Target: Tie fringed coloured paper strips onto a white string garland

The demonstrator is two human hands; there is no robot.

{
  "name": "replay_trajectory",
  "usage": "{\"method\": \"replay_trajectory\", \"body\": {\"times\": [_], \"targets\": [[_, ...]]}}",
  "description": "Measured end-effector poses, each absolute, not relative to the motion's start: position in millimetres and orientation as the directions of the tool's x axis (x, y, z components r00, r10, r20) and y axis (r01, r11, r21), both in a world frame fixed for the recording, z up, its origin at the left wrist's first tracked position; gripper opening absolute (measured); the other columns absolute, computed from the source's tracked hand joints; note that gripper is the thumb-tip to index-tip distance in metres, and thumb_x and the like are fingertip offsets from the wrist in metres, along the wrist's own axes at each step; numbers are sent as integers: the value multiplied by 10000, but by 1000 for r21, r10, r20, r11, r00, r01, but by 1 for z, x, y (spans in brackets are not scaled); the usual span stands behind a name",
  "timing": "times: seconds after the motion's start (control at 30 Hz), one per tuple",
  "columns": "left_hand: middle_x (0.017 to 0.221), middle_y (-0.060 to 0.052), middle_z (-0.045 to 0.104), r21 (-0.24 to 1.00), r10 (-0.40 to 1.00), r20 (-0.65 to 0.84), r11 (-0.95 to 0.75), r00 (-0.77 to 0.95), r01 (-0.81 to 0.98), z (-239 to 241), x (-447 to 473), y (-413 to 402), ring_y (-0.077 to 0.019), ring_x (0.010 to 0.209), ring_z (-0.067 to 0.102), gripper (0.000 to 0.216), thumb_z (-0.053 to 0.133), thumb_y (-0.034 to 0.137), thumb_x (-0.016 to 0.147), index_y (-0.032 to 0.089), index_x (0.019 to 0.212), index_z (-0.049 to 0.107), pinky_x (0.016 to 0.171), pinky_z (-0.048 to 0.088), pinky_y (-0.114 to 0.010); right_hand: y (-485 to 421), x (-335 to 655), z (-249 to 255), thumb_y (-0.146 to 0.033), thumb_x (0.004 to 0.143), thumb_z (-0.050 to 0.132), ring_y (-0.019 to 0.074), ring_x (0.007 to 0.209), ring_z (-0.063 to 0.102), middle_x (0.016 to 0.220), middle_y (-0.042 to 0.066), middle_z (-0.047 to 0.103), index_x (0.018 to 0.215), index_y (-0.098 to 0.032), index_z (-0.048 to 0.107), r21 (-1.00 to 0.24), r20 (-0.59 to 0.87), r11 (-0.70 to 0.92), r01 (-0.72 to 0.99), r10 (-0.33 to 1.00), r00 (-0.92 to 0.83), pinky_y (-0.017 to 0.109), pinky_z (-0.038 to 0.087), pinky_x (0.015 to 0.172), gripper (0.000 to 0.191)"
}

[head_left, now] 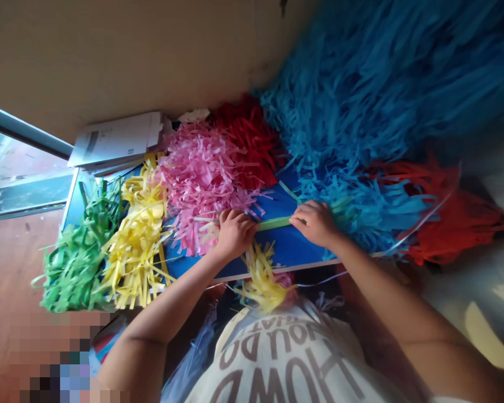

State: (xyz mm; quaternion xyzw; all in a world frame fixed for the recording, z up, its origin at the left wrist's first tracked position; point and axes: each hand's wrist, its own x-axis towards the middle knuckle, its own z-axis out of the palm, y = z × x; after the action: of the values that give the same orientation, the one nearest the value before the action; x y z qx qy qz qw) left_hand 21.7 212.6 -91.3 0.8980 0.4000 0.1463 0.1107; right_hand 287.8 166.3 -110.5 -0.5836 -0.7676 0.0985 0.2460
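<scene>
Stretched between my two hands is a light green fringed paper strip (pixel 274 223), its frayed ends showing past each fist. My left hand (pixel 235 232) is closed on one end, beside a heap of pink paper fringe (pixel 201 173). Closed on the other end is my right hand (pixel 314 223), close to blue paper fringe (pixel 361 201). Below the strip, a yellow fringed tuft (pixel 264 274) hangs over the front edge of the blue table (pixel 298 246), near my shirt. A thin white string (pixel 428 215) runs across the right side.
Green fringe (pixel 78 252) and yellow fringe (pixel 140 235) lie at the left of the table. Red fringe (pixel 250 140) is at the back, orange-red fringe (pixel 449 218) at the right. A large blue mass (pixel 373 84) hangs above. White boxes (pixel 117 137) lie stacked by the wall.
</scene>
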Motion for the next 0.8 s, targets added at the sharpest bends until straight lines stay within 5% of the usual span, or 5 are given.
{"method": "replay_trajectory", "body": {"times": [0.47, 0.63, 0.8], "targets": [[721, -45, 706, 266, 828, 111, -557, 549, 787, -93, 37, 214, -248, 861, 572, 280, 618, 333, 887, 204, 649, 690, 882, 343, -482, 171, 276, -112, -261, 800, 727, 204, 829, 536, 751, 2, 685, 601, -210, 613, -340, 239, 170, 925, 967, -90, 355, 239, 730, 234], [820, -80, 709, 165, 839, 103, -544, 534, 823, -87, 39, 212, -288, 924, 567, 185, 616, 350, 902, 214, 850, 730, 918, 349, -508, 170, 273, -102, -290, 801, 735, 231, 860, 534, 800, 32, 697, 712, -209, 637, -264, 238, 122, 957, 969, -58, 369, 240, 748, 155], [1028, -43, 724, 57, 615, 177, -786, 768, 616, -80, 36, 213, -273, 1053, 555, 200, 547, 229, 954, 298, 995, 730, 1006, 311, -502, 165, 268, -88, -165, 912, 584, 241, 1087, 518, 1047, 36, 729, 868, -218, 675, -122, 323, 424, 897, 872, -368, 443, 225, 959, 114]]}}
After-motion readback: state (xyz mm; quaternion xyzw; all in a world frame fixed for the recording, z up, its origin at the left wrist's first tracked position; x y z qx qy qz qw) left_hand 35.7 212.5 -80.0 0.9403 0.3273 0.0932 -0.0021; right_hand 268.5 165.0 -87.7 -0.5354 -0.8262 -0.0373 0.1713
